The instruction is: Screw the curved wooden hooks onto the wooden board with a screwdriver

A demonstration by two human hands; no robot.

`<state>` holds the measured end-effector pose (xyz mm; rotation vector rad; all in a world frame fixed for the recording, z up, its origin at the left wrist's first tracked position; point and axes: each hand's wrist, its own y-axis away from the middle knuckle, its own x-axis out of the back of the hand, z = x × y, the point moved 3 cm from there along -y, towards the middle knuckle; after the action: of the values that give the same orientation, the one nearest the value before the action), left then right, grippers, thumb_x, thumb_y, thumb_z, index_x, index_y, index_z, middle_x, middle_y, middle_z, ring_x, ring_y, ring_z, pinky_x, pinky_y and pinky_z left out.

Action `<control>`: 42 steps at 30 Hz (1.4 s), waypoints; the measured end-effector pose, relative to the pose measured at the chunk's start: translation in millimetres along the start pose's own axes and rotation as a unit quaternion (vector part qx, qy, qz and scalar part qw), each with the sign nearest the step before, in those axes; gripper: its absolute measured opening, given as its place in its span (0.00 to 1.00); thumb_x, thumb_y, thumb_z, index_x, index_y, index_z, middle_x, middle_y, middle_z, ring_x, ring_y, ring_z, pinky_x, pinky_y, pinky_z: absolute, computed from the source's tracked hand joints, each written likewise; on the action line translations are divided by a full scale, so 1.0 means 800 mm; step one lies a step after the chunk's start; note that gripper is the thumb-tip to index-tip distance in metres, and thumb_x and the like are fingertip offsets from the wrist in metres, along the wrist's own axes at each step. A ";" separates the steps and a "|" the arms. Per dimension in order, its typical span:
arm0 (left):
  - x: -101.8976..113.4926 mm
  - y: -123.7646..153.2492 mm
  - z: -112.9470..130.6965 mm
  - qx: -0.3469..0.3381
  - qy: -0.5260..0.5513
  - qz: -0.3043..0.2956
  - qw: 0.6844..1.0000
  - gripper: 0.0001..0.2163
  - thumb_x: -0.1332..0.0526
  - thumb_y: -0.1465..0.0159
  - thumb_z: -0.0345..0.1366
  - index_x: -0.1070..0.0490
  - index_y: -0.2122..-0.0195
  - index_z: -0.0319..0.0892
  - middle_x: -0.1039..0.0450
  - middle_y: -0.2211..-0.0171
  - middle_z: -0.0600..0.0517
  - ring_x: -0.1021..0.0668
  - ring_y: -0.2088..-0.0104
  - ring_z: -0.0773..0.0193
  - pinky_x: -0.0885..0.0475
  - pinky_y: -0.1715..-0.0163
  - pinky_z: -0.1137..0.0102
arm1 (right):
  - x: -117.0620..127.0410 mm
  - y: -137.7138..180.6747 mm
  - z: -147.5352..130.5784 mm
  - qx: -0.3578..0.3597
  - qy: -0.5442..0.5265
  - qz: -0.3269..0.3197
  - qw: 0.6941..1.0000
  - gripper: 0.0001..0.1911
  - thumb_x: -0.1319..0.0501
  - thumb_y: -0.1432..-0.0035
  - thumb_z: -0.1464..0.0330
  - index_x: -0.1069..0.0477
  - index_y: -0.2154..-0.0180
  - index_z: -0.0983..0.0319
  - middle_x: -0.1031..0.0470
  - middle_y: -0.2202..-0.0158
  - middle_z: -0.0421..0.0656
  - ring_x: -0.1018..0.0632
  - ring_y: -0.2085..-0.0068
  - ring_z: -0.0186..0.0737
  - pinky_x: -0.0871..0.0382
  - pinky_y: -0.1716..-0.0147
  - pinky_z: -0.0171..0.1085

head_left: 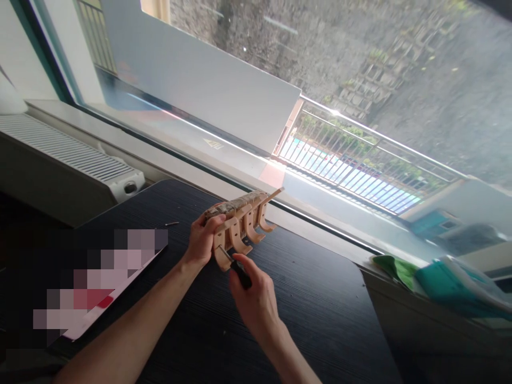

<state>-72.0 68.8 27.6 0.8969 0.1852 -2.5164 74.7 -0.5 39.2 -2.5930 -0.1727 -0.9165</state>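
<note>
A wooden rack with several curved hooks (240,224) is tilted above the dark table. Bark-like material runs along its top edge. My left hand (202,238) grips the rack's near end, with the thumb on its front. In my right hand (256,293) is a screwdriver (241,273), its black handle between the fingers. The metal shaft points up and left, and its tip meets the nearest hook, by a hole. Whether a screw sits under the tip is too small to tell.
The dark table (312,309) carries a small thin metal piece (172,223) and a pale blurred-out item with a red patch (106,302). A radiator (68,149) stands at the left, below a large window. Teal and green things (444,282) lie at the right.
</note>
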 end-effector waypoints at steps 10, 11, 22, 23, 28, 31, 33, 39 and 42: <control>0.002 -0.004 0.000 0.001 0.007 0.018 1.000 0.14 0.31 0.56 0.39 0.24 0.69 0.39 0.25 0.77 0.56 0.23 0.73 0.63 0.27 0.68 0.70 | -0.008 -0.008 -0.007 0.016 0.051 -0.069 0.996 0.19 0.49 0.39 0.67 0.27 0.50 0.63 0.27 0.73 0.43 0.29 0.74 0.34 0.40 0.74 0.32; 0.002 -0.004 0.000 0.004 0.005 0.014 1.000 0.14 0.31 0.56 0.39 0.23 0.68 0.39 0.25 0.77 0.56 0.23 0.73 0.62 0.27 0.68 0.69 | -0.011 -0.010 -0.002 -0.058 -0.039 -0.084 0.994 0.19 0.48 0.40 0.65 0.26 0.51 0.63 0.28 0.74 0.42 0.31 0.75 0.33 0.41 0.76 0.32; -0.001 0.002 0.001 -0.001 0.000 -0.014 1.000 0.17 0.31 0.54 0.38 0.23 0.61 0.40 0.21 0.68 0.52 0.22 0.68 0.62 0.27 0.64 0.71 | 0.003 -0.014 -0.009 -0.060 0.015 -0.071 0.996 0.18 0.45 0.42 0.65 0.26 0.51 0.60 0.27 0.74 0.41 0.30 0.76 0.34 0.40 0.75 0.33; -0.002 0.002 0.000 -0.002 0.002 -0.012 1.000 0.17 0.31 0.54 0.38 0.23 0.61 0.40 0.21 0.68 0.53 0.22 0.68 0.63 0.27 0.64 0.71 | 0.005 -0.013 -0.014 -0.006 0.084 -0.066 0.994 0.19 0.46 0.42 0.67 0.27 0.50 0.59 0.26 0.72 0.41 0.29 0.75 0.35 0.40 0.74 0.34; 0.001 -0.003 -0.001 -0.002 0.010 0.013 1.000 0.17 0.31 0.55 0.38 0.23 0.63 0.40 0.21 0.69 0.54 0.22 0.70 0.64 0.27 0.67 0.72 | -0.004 -0.010 -0.028 0.109 0.209 -0.076 0.969 0.20 0.51 0.40 0.70 0.27 0.50 0.59 0.26 0.72 0.43 0.28 0.77 0.36 0.43 0.77 0.34; 0.004 -0.005 0.001 -0.007 0.013 0.035 0.999 0.14 0.32 0.55 0.39 0.23 0.66 0.39 0.23 0.75 0.56 0.24 0.74 0.65 0.28 0.70 0.72 | -0.011 -0.017 -0.017 0.021 0.041 -0.059 0.997 0.18 0.49 0.40 0.67 0.24 0.54 0.62 0.27 0.73 0.43 0.28 0.74 0.36 0.41 0.74 0.34; 0.005 -0.006 0.001 -0.007 0.013 0.036 0.999 0.14 0.32 0.54 0.39 0.23 0.67 0.39 0.25 0.78 0.57 0.25 0.76 0.66 0.28 0.72 0.72 | -0.018 -0.021 -0.003 -0.123 -0.144 -0.075 0.979 0.19 0.46 0.43 0.63 0.24 0.57 0.64 0.32 0.78 0.40 0.33 0.77 0.33 0.43 0.78 0.32; 0.004 -0.004 0.000 0.002 0.004 0.004 1.000 0.17 0.31 0.55 0.38 0.23 0.63 0.39 0.21 0.72 0.53 0.22 0.72 0.63 0.27 0.70 0.72 | -0.022 -0.021 0.009 -0.288 -0.296 -0.119 0.903 0.21 0.45 0.45 0.60 0.26 0.55 0.65 0.40 0.83 0.34 0.42 0.82 0.29 0.53 0.84 0.29; 0.003 -0.005 0.000 -0.006 0.008 0.004 1.000 0.17 0.31 0.54 0.38 0.23 0.63 0.40 0.21 0.70 0.53 0.22 0.71 0.64 0.27 0.69 0.73 | -0.010 -0.021 -0.005 -0.115 -0.079 -0.078 0.987 0.17 0.46 0.43 0.64 0.25 0.57 0.63 0.30 0.77 0.40 0.31 0.77 0.33 0.41 0.76 0.32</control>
<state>-75.2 71.3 25.7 0.9123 0.2014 -2.4974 62.2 13.3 42.1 -2.9017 -0.3345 -0.8244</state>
